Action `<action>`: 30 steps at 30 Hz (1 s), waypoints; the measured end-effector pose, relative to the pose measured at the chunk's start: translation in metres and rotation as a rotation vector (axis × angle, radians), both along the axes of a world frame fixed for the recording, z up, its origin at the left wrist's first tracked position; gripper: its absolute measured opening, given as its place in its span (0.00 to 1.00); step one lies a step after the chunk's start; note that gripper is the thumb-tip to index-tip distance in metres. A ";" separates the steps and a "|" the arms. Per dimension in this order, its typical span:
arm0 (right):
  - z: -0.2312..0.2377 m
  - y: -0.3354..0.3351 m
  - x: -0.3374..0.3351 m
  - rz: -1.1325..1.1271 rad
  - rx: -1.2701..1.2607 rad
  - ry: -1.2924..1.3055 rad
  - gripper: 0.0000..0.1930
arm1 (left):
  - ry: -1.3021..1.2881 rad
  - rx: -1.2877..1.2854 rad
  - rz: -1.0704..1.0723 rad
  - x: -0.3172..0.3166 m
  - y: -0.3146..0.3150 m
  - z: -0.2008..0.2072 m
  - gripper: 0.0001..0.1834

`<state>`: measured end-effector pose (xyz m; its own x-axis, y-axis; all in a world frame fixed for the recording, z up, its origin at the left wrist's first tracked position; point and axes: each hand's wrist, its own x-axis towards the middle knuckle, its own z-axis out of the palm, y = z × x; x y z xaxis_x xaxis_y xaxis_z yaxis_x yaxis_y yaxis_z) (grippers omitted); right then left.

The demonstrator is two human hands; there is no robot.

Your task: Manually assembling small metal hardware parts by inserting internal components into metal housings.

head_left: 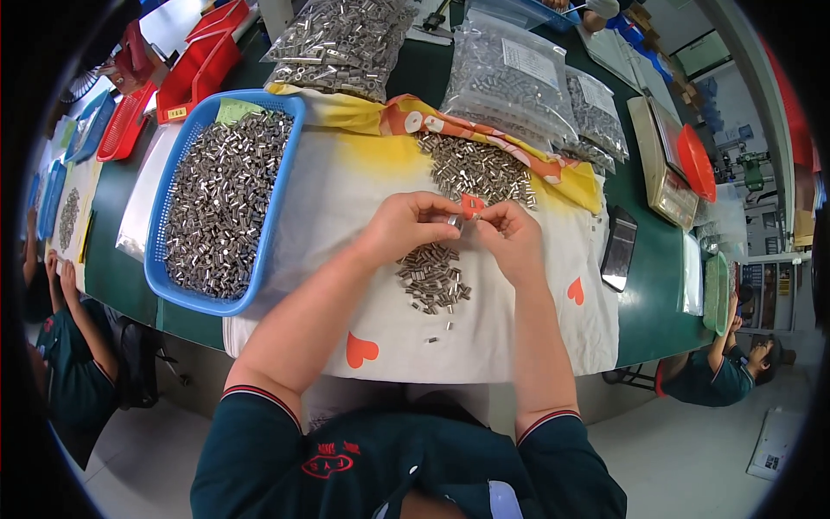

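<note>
My left hand (413, 227) is closed in a pinch, with a small silver metal sleeve (454, 222) at its thumb and fingertips. Facing it, my right hand (513, 242) pinches another small metal piece, mostly covered by the fingers. Between the fingertips shows an orange-red patch (472, 205); I cannot tell whether it is a separate piece or a print on the cloth. Just below the hands lies a small pile of short metal sleeves (435, 281), with a couple of loose ones nearer me. Beyond the hands a larger heap of sleeves (480, 169) spreads over the cloth.
A blue basket (153, 233) full of metal sleeves stands at the left. Bulging plastic bags of metal parts (341, 48) line the back. A white cloth (298, 337) covers the green table (644, 320). A phone (619, 249) lies at right. Other people sit at both sides.
</note>
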<state>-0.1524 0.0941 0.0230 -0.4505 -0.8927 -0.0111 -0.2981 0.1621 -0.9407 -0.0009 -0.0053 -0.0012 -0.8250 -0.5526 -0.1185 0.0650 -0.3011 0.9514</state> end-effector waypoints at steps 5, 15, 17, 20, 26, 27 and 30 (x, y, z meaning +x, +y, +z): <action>0.006 0.004 0.011 0.135 -0.042 -0.042 0.05 | 0.038 0.020 0.023 0.003 0.001 -0.002 0.15; 0.016 0.006 0.022 0.168 -0.166 0.767 0.05 | -0.102 -0.116 0.037 0.002 0.008 0.004 0.16; 0.016 0.006 0.019 0.174 -0.115 0.618 0.05 | -0.110 -0.145 0.059 0.002 0.008 0.003 0.16; 0.017 0.008 0.017 0.203 -0.080 0.583 0.05 | -0.121 -0.147 0.028 0.003 0.006 0.002 0.16; 0.017 0.006 0.020 0.211 -0.103 0.689 0.04 | -0.124 -0.213 -0.030 0.001 0.006 0.006 0.16; 0.016 0.006 0.019 0.212 -0.103 0.690 0.04 | -0.113 -0.159 -0.031 0.002 0.004 0.005 0.16; 0.017 0.005 0.009 0.171 0.033 0.221 0.06 | -0.084 -0.123 -0.054 0.006 0.001 0.003 0.15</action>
<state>-0.1430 0.0995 0.0404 -0.2877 -0.9569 0.0403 -0.5209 0.1210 -0.8450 0.0047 -0.0042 0.0014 -0.8438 -0.5224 -0.1228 -0.0297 -0.1831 0.9826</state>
